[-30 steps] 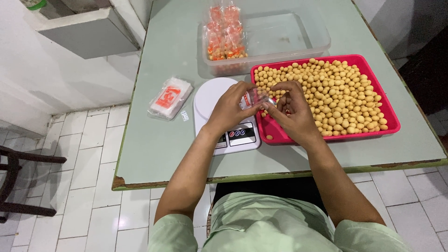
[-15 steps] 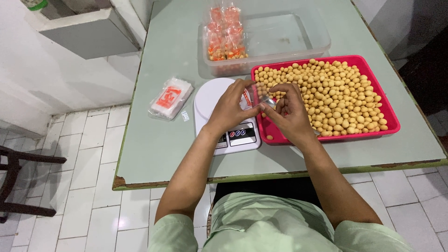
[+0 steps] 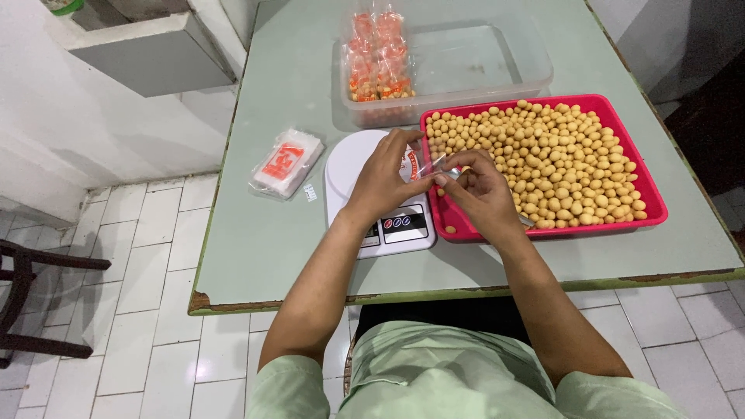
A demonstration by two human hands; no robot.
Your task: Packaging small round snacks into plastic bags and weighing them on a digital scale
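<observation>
My left hand (image 3: pixel 386 174) and my right hand (image 3: pixel 479 188) meet above a white kitchen scale (image 3: pixel 358 167), both pinching a small clear plastic bag (image 3: pixel 425 163) with a red print. The bag's mouth sits between my fingertips, at the left rim of a red tray (image 3: pixel 652 198) filled with several small round yellow-brown snack balls (image 3: pixel 559 163). Part of the bag is hidden by my fingers.
A clear plastic tub (image 3: pixel 497 58) behind the tray holds several filled small bags (image 3: pixel 376 58) at its left end. A stack of flat empty bags (image 3: pixel 287 163) lies left of the scale. The pale green table (image 3: pixel 256 240) has a worn front edge. A dark chair (image 3: pixel 23 310) stands on the tiled floor at left.
Both hands stay over the scale with the small bag; the fingers have shifted slightly on it. Nothing else has moved.
</observation>
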